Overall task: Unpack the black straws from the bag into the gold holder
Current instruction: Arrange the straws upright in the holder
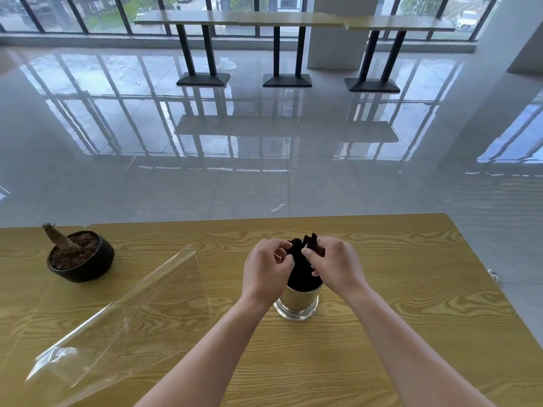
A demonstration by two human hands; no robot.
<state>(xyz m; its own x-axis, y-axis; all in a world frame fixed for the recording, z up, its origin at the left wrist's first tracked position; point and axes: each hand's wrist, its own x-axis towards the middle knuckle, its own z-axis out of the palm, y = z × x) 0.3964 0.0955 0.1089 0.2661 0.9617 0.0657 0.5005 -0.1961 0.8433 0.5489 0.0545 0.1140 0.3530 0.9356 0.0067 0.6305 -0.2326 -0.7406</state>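
A bundle of black straws (301, 267) stands upright in the gold holder (296, 301) near the middle of the wooden table (411, 289). My left hand (264, 271) grips the straws from the left, my right hand (335, 265) from the right, both just above the holder's rim. The straw tops poke out between my fingers. The clear plastic bag (117, 312) lies flat and empty on the table to the left, apart from my hands.
A black pot (83, 259) with brown soil and a cut stump sits at the table's far left. Beyond the table's far edge is glossy tiled floor, with high tables (293, 20) by the windows.
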